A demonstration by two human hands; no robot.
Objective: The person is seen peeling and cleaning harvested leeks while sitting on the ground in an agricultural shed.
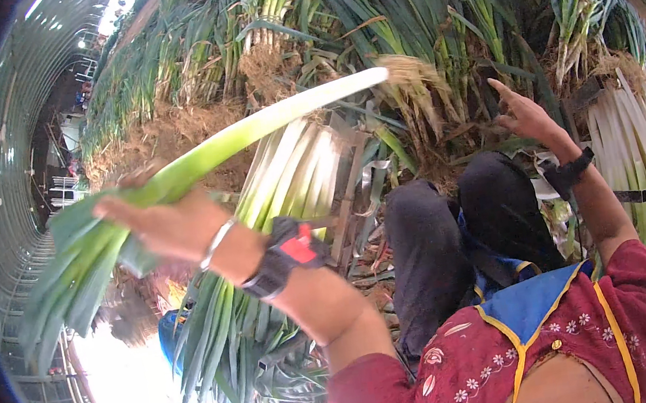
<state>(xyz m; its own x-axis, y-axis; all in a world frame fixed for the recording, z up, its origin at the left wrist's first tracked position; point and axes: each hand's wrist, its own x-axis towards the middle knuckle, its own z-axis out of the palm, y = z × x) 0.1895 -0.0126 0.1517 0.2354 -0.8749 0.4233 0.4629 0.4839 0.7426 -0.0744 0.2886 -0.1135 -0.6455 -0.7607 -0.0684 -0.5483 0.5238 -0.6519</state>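
A long leek (271,120) is gripped in my left hand (175,225), whose fingers wrap around its green upper part. Dark green leaves (63,272) fan out beyond that hand on the left. The white end of the leek points right, and brownish, blurred roots (412,71) show beside its tip. Raised to the right above my knees, my right hand (528,113) has its index finger stretched out and apart from the others. I see nothing in it. Below the held leek lies a pile of clean, white-stemmed leeks (294,164).
Many untrimmed leeks (193,80) with brown roots are heaped across the far side. Another stack of clean leeks (636,160) lies at my right, beside a wooden frame (582,95). Loose leaves and scraps (371,195) litter the ground around my knees (465,223).
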